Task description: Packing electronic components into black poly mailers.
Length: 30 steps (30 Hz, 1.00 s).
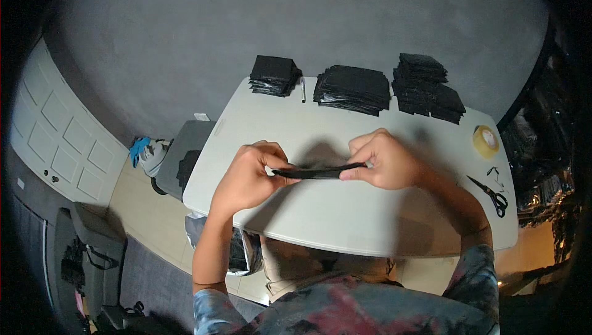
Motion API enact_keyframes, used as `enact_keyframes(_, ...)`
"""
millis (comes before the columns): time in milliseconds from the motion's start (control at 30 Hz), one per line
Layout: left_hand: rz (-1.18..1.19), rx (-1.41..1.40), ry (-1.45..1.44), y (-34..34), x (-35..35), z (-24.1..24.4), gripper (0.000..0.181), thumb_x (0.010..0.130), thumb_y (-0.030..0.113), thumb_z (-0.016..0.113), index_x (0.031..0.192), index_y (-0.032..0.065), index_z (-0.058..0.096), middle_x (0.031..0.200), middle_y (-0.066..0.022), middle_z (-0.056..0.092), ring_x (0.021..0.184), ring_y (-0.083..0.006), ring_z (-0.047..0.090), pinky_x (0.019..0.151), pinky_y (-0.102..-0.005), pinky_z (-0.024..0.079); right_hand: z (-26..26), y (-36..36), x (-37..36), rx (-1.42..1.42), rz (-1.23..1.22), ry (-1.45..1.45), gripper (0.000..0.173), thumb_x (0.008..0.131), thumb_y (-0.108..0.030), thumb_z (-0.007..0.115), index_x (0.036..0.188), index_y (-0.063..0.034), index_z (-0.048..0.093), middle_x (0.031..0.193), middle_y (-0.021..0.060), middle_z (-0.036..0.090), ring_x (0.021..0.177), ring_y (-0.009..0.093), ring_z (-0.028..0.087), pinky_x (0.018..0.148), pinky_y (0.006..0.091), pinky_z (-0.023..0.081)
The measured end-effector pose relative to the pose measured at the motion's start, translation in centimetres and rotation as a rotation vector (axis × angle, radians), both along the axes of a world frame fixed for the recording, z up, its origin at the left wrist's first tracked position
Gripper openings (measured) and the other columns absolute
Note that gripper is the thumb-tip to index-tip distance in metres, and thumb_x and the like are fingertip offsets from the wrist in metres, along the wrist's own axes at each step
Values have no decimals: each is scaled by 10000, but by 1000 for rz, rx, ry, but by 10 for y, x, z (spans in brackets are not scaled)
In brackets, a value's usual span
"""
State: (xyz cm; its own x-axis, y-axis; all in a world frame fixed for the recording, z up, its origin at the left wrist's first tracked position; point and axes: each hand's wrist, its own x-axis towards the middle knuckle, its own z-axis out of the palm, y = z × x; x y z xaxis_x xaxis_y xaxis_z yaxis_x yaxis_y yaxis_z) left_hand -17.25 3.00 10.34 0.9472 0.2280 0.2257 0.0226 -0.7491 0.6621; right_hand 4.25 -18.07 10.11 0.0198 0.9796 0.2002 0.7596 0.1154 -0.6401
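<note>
A thin, folded black sheet (323,172), seen almost edge-on, spans between my hands above the white table (296,214). My left hand (254,173) pinches its left end between thumb and fingers. At the other end, the thumb and fingers of my right hand (381,161) grip it. Beyond my hands, along the far edge, stand a black stack (274,70) at the left, a wider black stack (352,87) in the middle and another black pile (425,87) at the right. A pen or marker (303,89) lies between the left and middle stacks.
Black-handled scissors (495,198) and small black scraps (496,175) lie near the table's right edge, with a roll of tape (485,141) farther back. A grey chair (185,136) stands left of the table, and a lined bag (245,249) sits below its front left edge.
</note>
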Motion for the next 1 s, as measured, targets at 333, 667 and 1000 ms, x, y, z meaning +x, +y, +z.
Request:
enact_keyframes(333, 240, 422, -365, 19, 51, -21, 384, 671, -59, 722, 981, 125, 853, 849, -110, 676, 849, -301, 617, 766, -405, 530, -21, 46, 45, 517, -213, -441, 416, 655, 80, 703, 1039, -35, 815, 813, 91, 602, 724, 215, 613, 619, 351, 485)
enact_keyframes(667, 156, 322, -173, 22, 40, -20, 239, 723, -24, 795, 933, 80, 845, 759, -151, 667, 731, -321, 623, 689, -420, 497, -16, 27, 19, 214, -267, -343, 223, 744, -12, 743, 949, -55, 820, 769, 98, 633, 761, 280, 675, 685, 396, 536)
enact_keyframes(1000, 155, 369, -402, 12, 32, -34, 382, 638, -76, 789, 950, 133, 862, 818, -77, 688, 822, -264, 604, 765, -389, 517, -28, 17, 21, 310, -290, -190, 350, 677, 53, 738, 980, -86, 844, 716, 74, 592, 667, 201, 617, 611, 346, 489)
